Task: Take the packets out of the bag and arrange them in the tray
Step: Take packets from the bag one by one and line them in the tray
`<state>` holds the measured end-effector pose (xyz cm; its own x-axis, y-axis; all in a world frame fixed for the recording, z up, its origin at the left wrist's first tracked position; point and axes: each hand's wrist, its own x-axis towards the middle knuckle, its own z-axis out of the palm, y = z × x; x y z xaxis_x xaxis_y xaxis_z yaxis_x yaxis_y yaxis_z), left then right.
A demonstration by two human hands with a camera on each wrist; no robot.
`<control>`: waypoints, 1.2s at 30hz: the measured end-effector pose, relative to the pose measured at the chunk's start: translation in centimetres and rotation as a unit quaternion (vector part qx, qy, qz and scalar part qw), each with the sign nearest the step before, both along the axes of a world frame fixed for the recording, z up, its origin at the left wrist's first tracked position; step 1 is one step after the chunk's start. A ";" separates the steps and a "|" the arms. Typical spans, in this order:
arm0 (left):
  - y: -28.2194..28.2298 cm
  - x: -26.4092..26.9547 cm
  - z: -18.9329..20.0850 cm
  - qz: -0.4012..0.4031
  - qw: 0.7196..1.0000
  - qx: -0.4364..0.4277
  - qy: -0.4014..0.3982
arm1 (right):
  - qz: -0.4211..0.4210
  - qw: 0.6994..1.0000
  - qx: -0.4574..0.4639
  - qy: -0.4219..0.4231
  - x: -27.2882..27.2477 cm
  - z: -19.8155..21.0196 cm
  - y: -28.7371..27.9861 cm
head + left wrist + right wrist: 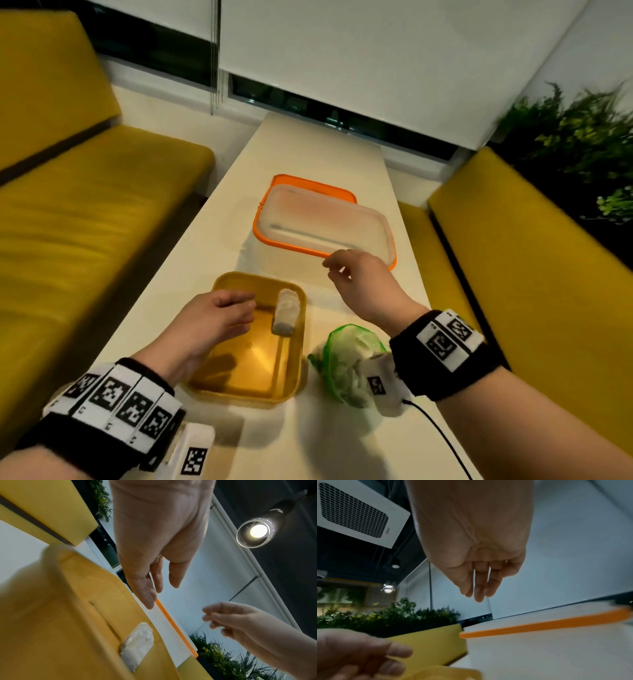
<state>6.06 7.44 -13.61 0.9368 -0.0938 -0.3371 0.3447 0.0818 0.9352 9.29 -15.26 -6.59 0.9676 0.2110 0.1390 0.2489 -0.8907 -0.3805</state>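
Note:
A yellow tray (291, 387) sits on the white table in front of me. One white packet (286, 311) lies along its far right side, also seen in the left wrist view as the packet (137, 644). My left hand (219, 317) hovers over the tray's far left part, fingers loosely extended and holding nothing; the left hand (154, 574) is empty. A clear bag with a green rim (346, 363) holding more packets lies right of the tray. My right hand (356, 277) hangs above the table beyond the bag, fingers relaxed; the right hand (477, 580) is empty.
A clear container with an orange rim (322, 219) lies farther back on the table. Yellow benches (89, 198) flank the narrow table on both sides. Plants (575, 137) stand at the back right. A black cable (442, 438) trails from my right wrist.

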 end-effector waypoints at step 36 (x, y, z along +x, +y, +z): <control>-13.6 1.1 1.0 -0.140 0.990 -0.011 -0.009 | -0.179 0.829 0.508 0.150 -7.2 -6.7 -6.6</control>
<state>7.19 -6.16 -12.59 0.8792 -0.3571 -0.3153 0.3399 0.0065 0.9404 2.09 -21.85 -13.27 0.9658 -0.1763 -0.1902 -0.2046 -0.0675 -0.9765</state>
